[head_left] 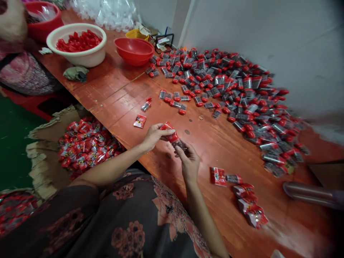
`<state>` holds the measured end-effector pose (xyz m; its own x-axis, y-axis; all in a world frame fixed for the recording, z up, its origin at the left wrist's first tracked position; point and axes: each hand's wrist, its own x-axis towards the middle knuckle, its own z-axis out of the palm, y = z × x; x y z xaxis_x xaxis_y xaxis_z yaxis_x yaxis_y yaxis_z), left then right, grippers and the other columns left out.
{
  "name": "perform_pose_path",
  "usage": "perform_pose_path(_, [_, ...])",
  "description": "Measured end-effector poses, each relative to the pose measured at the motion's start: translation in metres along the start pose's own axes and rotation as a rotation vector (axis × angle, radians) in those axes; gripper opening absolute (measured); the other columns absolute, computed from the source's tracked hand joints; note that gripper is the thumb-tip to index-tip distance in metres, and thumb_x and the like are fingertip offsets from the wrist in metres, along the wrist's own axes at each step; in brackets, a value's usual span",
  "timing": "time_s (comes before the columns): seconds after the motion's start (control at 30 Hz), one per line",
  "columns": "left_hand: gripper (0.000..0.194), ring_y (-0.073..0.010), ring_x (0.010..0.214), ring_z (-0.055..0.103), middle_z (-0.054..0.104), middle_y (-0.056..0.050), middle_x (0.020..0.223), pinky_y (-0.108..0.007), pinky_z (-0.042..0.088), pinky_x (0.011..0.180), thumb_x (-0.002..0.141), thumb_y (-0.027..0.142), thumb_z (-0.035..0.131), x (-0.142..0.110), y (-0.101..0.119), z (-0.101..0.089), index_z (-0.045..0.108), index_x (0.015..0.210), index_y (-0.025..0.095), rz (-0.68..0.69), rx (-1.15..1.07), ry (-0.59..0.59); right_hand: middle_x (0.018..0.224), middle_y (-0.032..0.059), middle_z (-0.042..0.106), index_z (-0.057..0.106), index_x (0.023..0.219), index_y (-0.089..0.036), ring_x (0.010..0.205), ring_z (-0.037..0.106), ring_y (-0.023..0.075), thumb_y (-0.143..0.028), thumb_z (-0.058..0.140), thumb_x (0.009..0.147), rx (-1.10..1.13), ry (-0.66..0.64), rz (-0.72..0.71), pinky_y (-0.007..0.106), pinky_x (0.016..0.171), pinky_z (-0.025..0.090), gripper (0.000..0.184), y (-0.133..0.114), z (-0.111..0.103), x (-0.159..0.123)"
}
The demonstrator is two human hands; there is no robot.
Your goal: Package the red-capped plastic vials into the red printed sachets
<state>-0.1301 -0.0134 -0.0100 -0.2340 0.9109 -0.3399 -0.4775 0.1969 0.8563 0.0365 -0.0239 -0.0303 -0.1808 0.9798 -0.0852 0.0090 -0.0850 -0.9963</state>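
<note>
Between the thumb and fingers of my left hand (156, 136) is a red printed packet (170, 131). Its lower end meets a small clear container with dark contents (178, 144), which my right hand (190, 159) grips. Whether the container sits inside the packet or only against it, I cannot tell. On the table beyond my left hand lie a flat red printed card (140, 121) and a red-capped container (146, 104). To the right of my right hand, another red card (218, 176) lies beside a container (233, 178) and several folded red cards (248, 204).
A large heap of red-capped containers (215, 79) covers the table's far side by the wall. Beyond my left arm stand a white basin (88, 57) of red caps and a red bowl (134, 50). Packed red items (86, 147) fill a box below the edge. A person sits far left.
</note>
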Motion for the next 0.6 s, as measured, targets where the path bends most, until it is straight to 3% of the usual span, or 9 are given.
perform_pose_path(0.2, [0.034,-0.0099,0.065,0.057,0.064,0.002,0.071,-0.027,0.047,0.069,0.054,0.028,0.087,0.0,-0.008,0.001,0.065,0.076,0.014,0.121,0.064,-0.06,0.1,0.0045,0.071,0.071,0.111,-0.022,0.066,0.061,0.0122,-0.034,0.073,0.077,0.033,0.041,0.023,0.03,0.061,0.055,0.036,-0.004,0.001,-0.001])
perform_pose_path(0.43, [0.047,-0.0142,0.077,0.061,0.067,-0.001,0.082,-0.031,0.046,0.08,0.046,0.017,0.089,-0.002,-0.015,0.006,0.064,0.085,0.014,0.078,-0.051,-0.07,0.094,0.0037,0.071,0.068,0.108,-0.019,0.059,0.062,0.0113,-0.033,0.075,0.075,0.222,0.021,0.146,0.031,0.059,0.055,0.036,-0.004,0.005,-0.002])
perform_pose_path(0.6, [0.06,-0.0137,0.076,0.063,0.068,0.0,0.084,-0.03,0.047,0.076,0.047,0.015,0.089,-0.007,-0.023,0.012,0.06,0.098,0.016,0.05,-0.09,-0.029,0.099,0.0032,0.069,0.066,0.11,-0.022,0.074,0.064,0.013,-0.032,0.072,0.079,0.068,0.121,-0.067,0.033,0.072,0.055,0.033,0.006,0.009,-0.008])
